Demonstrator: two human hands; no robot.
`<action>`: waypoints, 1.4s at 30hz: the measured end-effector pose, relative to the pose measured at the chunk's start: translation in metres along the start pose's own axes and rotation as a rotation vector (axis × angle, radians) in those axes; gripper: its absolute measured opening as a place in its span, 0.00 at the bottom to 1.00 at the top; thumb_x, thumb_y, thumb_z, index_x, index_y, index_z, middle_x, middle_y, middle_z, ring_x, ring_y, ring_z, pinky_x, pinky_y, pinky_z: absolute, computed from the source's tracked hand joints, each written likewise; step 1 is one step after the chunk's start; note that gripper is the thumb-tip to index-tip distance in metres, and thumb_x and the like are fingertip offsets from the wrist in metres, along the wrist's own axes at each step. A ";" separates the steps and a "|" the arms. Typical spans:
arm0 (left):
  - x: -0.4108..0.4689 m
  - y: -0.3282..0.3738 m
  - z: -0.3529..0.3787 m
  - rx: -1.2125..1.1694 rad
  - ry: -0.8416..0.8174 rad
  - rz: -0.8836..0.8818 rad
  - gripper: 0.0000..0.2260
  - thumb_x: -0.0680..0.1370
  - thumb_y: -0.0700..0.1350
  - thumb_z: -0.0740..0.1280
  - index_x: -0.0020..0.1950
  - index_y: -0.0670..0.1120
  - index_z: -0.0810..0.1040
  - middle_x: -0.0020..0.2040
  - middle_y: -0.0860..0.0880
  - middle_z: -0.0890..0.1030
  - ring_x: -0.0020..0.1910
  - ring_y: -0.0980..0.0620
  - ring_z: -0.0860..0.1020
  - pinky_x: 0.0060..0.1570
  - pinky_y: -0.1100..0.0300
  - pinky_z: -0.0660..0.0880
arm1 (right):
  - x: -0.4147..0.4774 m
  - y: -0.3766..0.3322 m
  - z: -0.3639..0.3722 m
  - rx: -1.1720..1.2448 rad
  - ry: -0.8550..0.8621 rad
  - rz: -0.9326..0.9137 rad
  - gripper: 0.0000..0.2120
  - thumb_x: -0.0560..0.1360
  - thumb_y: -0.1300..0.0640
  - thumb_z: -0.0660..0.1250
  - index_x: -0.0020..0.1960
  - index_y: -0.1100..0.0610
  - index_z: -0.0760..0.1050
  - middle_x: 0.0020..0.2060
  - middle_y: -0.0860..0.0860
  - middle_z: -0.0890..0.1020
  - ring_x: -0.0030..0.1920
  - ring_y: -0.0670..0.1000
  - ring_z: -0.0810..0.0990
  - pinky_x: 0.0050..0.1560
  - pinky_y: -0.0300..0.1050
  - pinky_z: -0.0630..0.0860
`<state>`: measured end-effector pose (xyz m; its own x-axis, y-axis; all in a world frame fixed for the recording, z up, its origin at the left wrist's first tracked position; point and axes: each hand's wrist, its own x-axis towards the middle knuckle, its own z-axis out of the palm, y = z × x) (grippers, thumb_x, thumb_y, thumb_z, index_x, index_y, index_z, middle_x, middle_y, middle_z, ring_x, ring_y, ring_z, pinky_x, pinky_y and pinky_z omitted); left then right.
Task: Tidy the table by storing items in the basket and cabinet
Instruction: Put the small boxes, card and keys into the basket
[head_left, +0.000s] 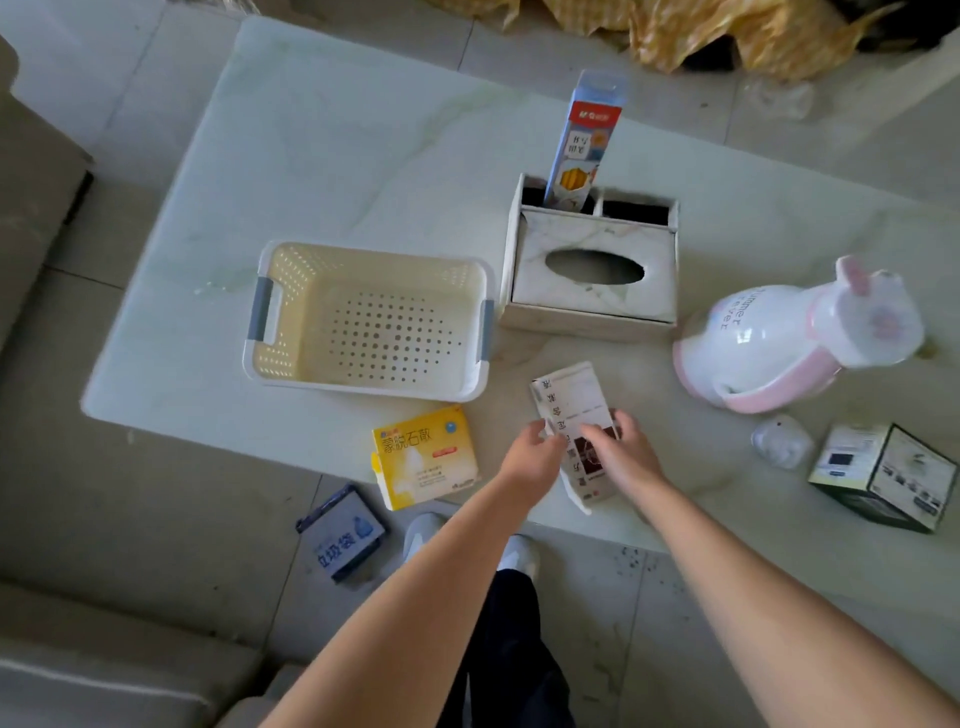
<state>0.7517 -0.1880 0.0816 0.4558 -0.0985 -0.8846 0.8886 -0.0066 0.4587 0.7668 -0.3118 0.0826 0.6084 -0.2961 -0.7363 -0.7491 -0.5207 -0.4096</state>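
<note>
A cream perforated basket (291, 306) with grey handles stands empty on the pale marble table (337, 156). Just in front of it, near the table's front edge, both hands grip a white packet (569, 397) with dark print. My left hand (532, 452) holds its left edge and my right hand (621, 449) its right side. A yellow medicine box (423, 457) lies left of my hands, overhanging the table edge.
A marble-look tissue box organiser (592, 291) holds an upright blue pencil box (584, 145). A pink-white bunny bottle (795, 338), a clear wrapper (782, 441) and a black-white carton (883, 475) lie right. A blue bag pack (343, 535) lies on the floor; sofa at left.
</note>
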 end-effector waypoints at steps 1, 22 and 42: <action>0.002 0.001 0.002 -0.027 -0.008 0.007 0.22 0.78 0.44 0.60 0.73 0.47 0.64 0.67 0.44 0.73 0.66 0.44 0.72 0.67 0.46 0.70 | 0.000 0.000 0.000 0.002 -0.032 -0.011 0.17 0.72 0.49 0.67 0.60 0.50 0.72 0.56 0.51 0.80 0.52 0.54 0.78 0.50 0.45 0.72; -0.059 0.077 -0.058 -0.489 0.214 0.473 0.27 0.65 0.52 0.75 0.57 0.51 0.65 0.50 0.51 0.79 0.42 0.59 0.83 0.42 0.57 0.82 | -0.057 -0.106 0.001 -0.206 0.188 -0.886 0.33 0.67 0.42 0.59 0.71 0.50 0.66 0.59 0.52 0.70 0.63 0.53 0.70 0.63 0.48 0.65; 0.000 0.087 -0.206 -0.612 0.573 0.143 0.21 0.76 0.40 0.65 0.68 0.47 0.66 0.45 0.52 0.73 0.42 0.51 0.78 0.48 0.58 0.78 | -0.028 -0.201 0.129 -0.857 0.256 -0.962 0.28 0.72 0.65 0.63 0.68 0.45 0.66 0.59 0.53 0.70 0.59 0.56 0.69 0.56 0.49 0.63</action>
<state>0.8396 0.0165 0.1037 0.3749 0.4625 -0.8034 0.6164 0.5230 0.5887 0.8664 -0.0958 0.1157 0.9054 0.3835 -0.1823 0.3551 -0.9192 -0.1700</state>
